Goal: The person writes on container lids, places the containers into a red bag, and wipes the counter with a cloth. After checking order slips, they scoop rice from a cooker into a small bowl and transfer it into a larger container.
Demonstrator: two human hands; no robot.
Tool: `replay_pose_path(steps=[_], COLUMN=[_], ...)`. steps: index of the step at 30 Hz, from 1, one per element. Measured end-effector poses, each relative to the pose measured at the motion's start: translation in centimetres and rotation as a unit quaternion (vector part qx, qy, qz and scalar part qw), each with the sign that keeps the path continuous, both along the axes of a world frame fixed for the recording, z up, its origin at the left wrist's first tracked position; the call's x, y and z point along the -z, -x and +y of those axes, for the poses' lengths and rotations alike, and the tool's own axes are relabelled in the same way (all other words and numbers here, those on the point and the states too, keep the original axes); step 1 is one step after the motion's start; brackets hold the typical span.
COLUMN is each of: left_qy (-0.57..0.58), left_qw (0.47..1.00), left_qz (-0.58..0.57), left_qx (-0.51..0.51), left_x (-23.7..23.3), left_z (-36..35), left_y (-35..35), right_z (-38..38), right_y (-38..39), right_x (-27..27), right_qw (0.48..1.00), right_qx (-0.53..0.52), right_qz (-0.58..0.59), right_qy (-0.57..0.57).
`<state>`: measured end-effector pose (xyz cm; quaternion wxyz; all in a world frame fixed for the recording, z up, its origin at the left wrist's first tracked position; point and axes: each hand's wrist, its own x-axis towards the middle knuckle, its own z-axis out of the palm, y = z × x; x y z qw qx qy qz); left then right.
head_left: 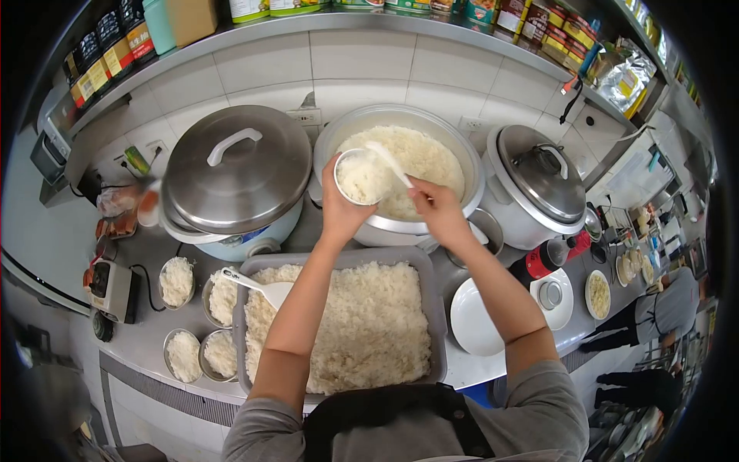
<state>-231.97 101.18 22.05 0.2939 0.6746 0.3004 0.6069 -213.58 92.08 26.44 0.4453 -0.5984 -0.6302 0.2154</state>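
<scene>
Head view, looking down: cupped in the left hand [339,212], fingers curled round its wall, a small bowl [360,177] heaped with rice, held over the open cooker pot [471,165] at 12 o'clock. Pinched in the right hand [439,209], fingers closed together on the handle, a white paddle [389,162], blade laid on the bowl's rice. Best to keep the bowl level and above the pot for catching loose grains; press lightly with the flat of the blade, sweep the top even with the rim, and steady the bowl from beneath rather than by the lip. Probably wise to hold the right wrist clear of the pot's edge. At 6 o'clock, under the forearms, a grey tray [439,308] spread with rice, a second paddle [258,283] lying across its 9 o'clock side. Just beside it at 8 o'clock, four filled bowls [176,281] on the steel counter [154,246]. At 10 o'clock a lidded cooker [239,177]; at 2 o'clock a smaller cooker [539,185], lid also on. At 4 o'clock a white plate [473,319]. Behind, a tiled wall [362,61] under a shelf [346,21] of jars and tins; far off at 4 o'clock, another person [662,308] standing.
</scene>
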Motion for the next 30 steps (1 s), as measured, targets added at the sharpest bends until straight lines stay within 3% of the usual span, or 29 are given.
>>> replay_pose_path(steps=[2, 3, 6, 9, 12, 13, 16, 18, 21, 23, 26, 30], left_qy=[0.003, 0.003, 0.007, 0.028, -0.024, -0.025, -0.022, -0.015, 0.014, 0.038, 0.084, 0.165], left_qw=[0.998, 0.996, 0.998, 0.996, 0.988, 0.986, 0.979, 0.975, 0.994, 0.995, 0.996, 0.979], left_qz=[0.035, 0.052, 0.035, -0.049, -0.064, -0.044, 0.0, 0.006, -0.035, -0.042, -0.015, -0.016], left_qx=[-0.05, -0.077, -0.06, -0.065, -0.14, -0.158, -0.201, -0.224, -0.106, -0.085, -0.017, 0.118], left_x=[0.4, 0.4, -0.2, -0.3, 1.1, 1.3, 1.6, 1.4, 1.0, 0.4, -0.6, -0.3], left_z=[-0.2, -0.4, -1.1, -1.8, -1.6, -1.9, -3.0, -3.4, -3.0, -3.5, -4.6, -4.8], left_y=[-0.5, -0.6, 0.1, 0.5, -0.1, -0.2, -0.7, -0.6, 1.5, 2.0, 2.7, 4.4], right_z=[-1.1, -1.5, -0.5, -0.9, -3.8, -4.6, -3.6, -3.9, -4.4, -5.5, -5.6, -6.0], right_y=[2.5, 3.2, 1.9, 1.2, 5.2, 6.7, 9.8, 9.1, 6.6, 6.2, 6.4, 4.3], right_x=[0.0, -0.1, -0.2, 0.6, 0.8, -0.1, 4.2, 3.8, 1.3, -1.6, -0.6, -3.4], right_qw=[0.979, 0.98, 0.992, 0.994, 0.974, 0.975, 0.985, 0.991, 0.992, 0.989, 0.945, 0.93], right_qx=[-0.003, -0.006, -0.024, 0.06, 0.02, 0.014, 0.063, 0.027, 0.013, 0.016, -0.012, -0.045], right_qz=[-0.142, -0.168, -0.067, 0.087, 0.191, 0.186, -0.055, -0.054, -0.077, -0.121, -0.317, -0.344], right_qy=[-0.143, -0.106, -0.105, -0.011, 0.121, 0.121, -0.149, -0.118, -0.094, -0.081, -0.081, -0.119])
